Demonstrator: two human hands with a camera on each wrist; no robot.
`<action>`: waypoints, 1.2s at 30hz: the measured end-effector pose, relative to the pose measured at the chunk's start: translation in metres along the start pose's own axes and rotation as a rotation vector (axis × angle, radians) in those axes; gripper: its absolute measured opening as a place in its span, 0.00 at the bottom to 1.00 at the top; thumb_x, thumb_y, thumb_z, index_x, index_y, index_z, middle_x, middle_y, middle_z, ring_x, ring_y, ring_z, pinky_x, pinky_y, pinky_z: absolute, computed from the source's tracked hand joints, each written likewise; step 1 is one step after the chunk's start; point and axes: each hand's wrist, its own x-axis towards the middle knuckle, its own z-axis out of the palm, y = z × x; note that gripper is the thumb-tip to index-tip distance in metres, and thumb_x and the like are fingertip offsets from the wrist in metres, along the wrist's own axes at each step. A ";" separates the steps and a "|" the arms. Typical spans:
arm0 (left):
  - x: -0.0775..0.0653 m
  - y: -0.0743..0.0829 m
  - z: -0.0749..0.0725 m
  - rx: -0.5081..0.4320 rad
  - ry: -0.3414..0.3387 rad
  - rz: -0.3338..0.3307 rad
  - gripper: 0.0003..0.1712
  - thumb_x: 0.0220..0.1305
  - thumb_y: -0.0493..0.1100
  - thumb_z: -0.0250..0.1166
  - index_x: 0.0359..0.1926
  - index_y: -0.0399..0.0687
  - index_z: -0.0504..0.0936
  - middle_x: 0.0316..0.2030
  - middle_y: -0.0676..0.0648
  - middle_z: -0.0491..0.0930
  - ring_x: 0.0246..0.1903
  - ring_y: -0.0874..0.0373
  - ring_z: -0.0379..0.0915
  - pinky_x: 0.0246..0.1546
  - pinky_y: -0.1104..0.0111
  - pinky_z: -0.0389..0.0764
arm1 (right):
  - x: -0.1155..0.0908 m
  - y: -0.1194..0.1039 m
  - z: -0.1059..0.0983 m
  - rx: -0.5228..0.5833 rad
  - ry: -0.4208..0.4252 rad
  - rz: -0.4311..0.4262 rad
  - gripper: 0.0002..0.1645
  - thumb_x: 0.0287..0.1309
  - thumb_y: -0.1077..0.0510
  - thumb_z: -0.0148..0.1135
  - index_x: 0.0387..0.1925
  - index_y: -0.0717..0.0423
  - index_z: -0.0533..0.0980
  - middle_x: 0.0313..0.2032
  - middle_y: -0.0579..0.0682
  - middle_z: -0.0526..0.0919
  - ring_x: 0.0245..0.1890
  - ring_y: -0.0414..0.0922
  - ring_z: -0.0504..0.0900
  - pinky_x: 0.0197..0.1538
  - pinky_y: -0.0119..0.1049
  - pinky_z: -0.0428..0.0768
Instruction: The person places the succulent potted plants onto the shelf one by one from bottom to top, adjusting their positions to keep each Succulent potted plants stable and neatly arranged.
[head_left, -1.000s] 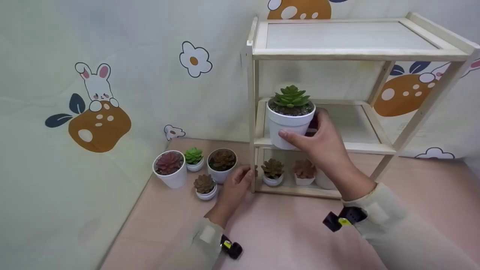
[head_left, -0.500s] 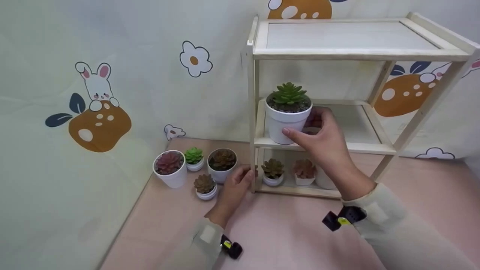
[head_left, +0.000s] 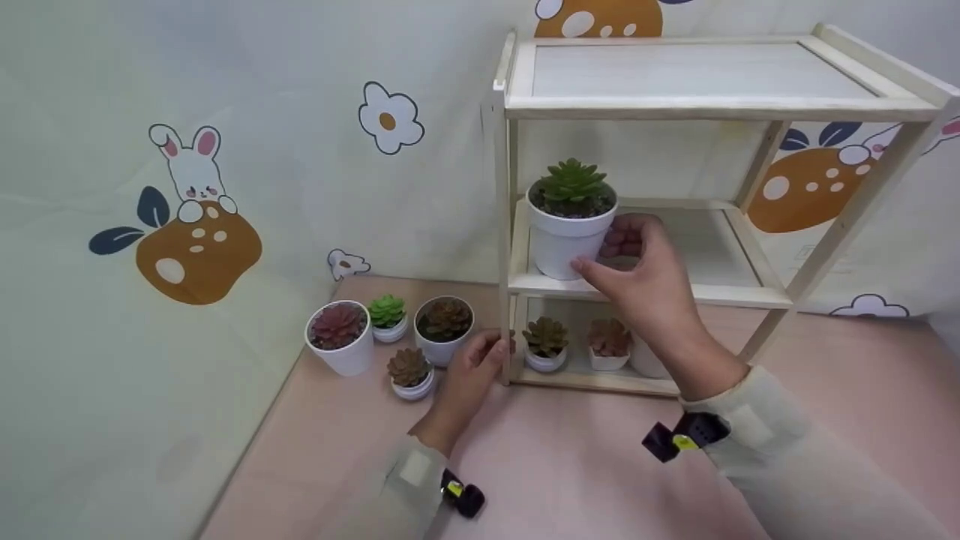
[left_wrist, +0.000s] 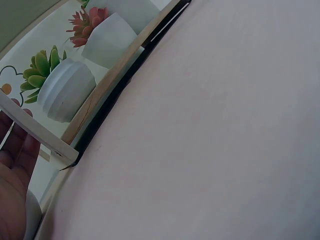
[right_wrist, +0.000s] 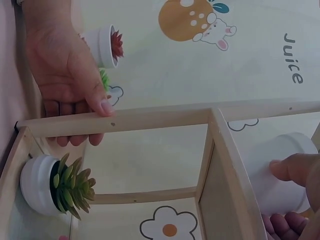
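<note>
My right hand (head_left: pixel 649 277) holds a potted green succulent (head_left: pixel 572 236) in a white pot, thumb on the pot's front and fingers round its right side. The pot is at the left end of the middle tier of a pale wooden shelf (head_left: pixel 645 298), its base close over the front rail. In the right wrist view, the thumb presses the white pot (right_wrist: pixel 275 175). My left hand (head_left: pixel 469 367) grips the shelf's front left post (right_wrist: pixel 150 121) low down, thumb on one side and fingertips showing past the other.
Left of the shelf stand several potted succulents: a dark red one (head_left: pixel 339 334), a bright green one (head_left: pixel 388 316) and two brown ones (head_left: pixel 445 330). On the bottom tier are a small green-brown succulent (head_left: pixel 546 343) and a pinkish one (head_left: pixel 609 343). A patterned backdrop (head_left: pixel 300 150) rises behind.
My right hand has moved the potted green succulent slightly left and farther back over the middle tier. Its fingers now show more at the pot's side. The left hand has stayed on the post.
</note>
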 end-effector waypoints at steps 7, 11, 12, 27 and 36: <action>0.000 0.000 0.000 0.001 0.006 -0.007 0.22 0.70 0.46 0.56 0.56 0.33 0.74 0.51 0.32 0.77 0.56 0.40 0.71 0.55 0.65 0.72 | 0.001 -0.001 0.001 -0.010 0.003 -0.001 0.36 0.51 0.56 0.72 0.57 0.60 0.63 0.48 0.54 0.73 0.49 0.46 0.74 0.52 0.37 0.76; -0.001 -0.001 0.000 0.000 0.006 0.003 0.21 0.70 0.46 0.56 0.55 0.34 0.75 0.51 0.32 0.77 0.56 0.41 0.71 0.55 0.65 0.73 | 0.001 -0.001 0.001 -0.018 0.006 -0.005 0.35 0.51 0.57 0.71 0.56 0.60 0.64 0.48 0.54 0.73 0.48 0.47 0.74 0.52 0.37 0.76; -0.001 -0.001 0.000 -0.001 0.006 0.005 0.20 0.71 0.45 0.56 0.55 0.34 0.75 0.51 0.32 0.77 0.55 0.42 0.71 0.55 0.64 0.73 | 0.001 -0.001 0.001 -0.020 0.006 -0.004 0.34 0.51 0.57 0.72 0.56 0.60 0.64 0.48 0.54 0.73 0.48 0.47 0.74 0.52 0.37 0.76; 0.000 -0.002 0.001 -0.058 -0.015 0.047 0.22 0.71 0.44 0.55 0.55 0.28 0.72 0.51 0.27 0.74 0.55 0.35 0.68 0.51 0.71 0.73 | 0.003 0.001 0.000 -0.033 0.007 -0.021 0.32 0.51 0.57 0.71 0.54 0.61 0.65 0.46 0.54 0.74 0.46 0.46 0.75 0.49 0.34 0.78; 0.000 -0.002 0.000 -0.042 -0.012 0.029 0.22 0.71 0.45 0.55 0.55 0.29 0.73 0.51 0.29 0.75 0.55 0.39 0.70 0.53 0.68 0.73 | 0.001 0.001 -0.001 -0.028 -0.001 -0.025 0.32 0.52 0.55 0.71 0.53 0.61 0.65 0.46 0.54 0.74 0.47 0.45 0.75 0.49 0.34 0.78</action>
